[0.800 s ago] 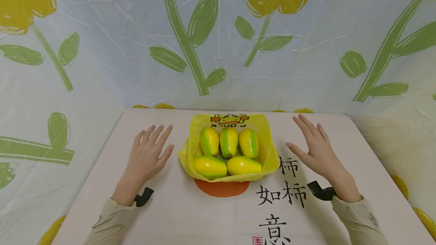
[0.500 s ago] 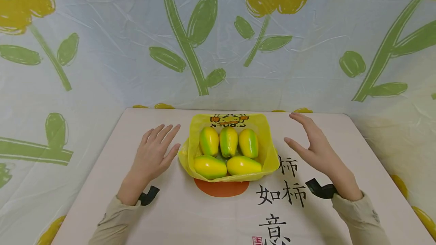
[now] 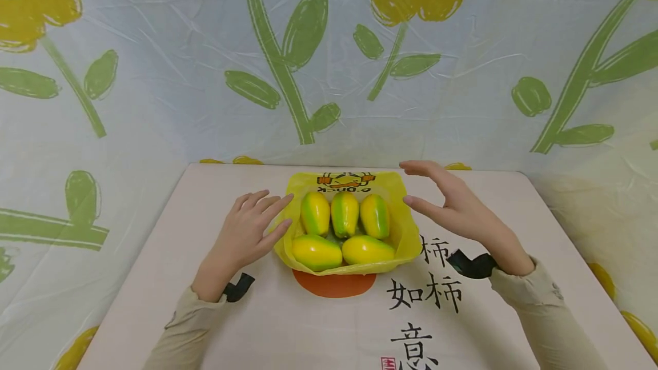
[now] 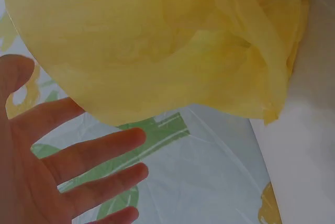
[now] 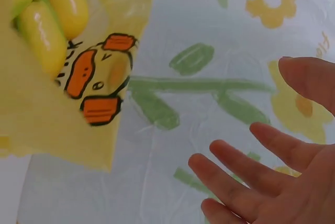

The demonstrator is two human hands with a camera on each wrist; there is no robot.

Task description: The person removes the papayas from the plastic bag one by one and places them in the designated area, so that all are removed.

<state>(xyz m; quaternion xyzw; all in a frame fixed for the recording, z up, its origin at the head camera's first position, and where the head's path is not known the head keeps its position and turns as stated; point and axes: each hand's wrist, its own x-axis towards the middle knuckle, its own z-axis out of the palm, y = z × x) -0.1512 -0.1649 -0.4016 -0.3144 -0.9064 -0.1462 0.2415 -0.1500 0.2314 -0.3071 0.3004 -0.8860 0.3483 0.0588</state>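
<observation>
A yellow plastic bag, its mouth spread wide, stands in the middle of the table. Several glossy yellow-and-green fruits, papaya-like in shape, lie inside it in two rows. My left hand is at the bag's left edge, fingers extended and thumb apart. In the left wrist view, the fingers sit close to the bag's side; contact cannot be told. Over the bag's right rim reaches my right hand, thumb and fingers apart. The right wrist view shows that hand's palm holding nothing, with the printed duck nearby.
The light tablecloth bears an orange round print and black characters. Behind the table hangs a white curtain with printed yellow flowers and green stems. A black wrist strap part shows beside the right wrist.
Both hands have moved inward to the bag, the left one to the right and the right one to the left. The bag and fruits have stayed put.
</observation>
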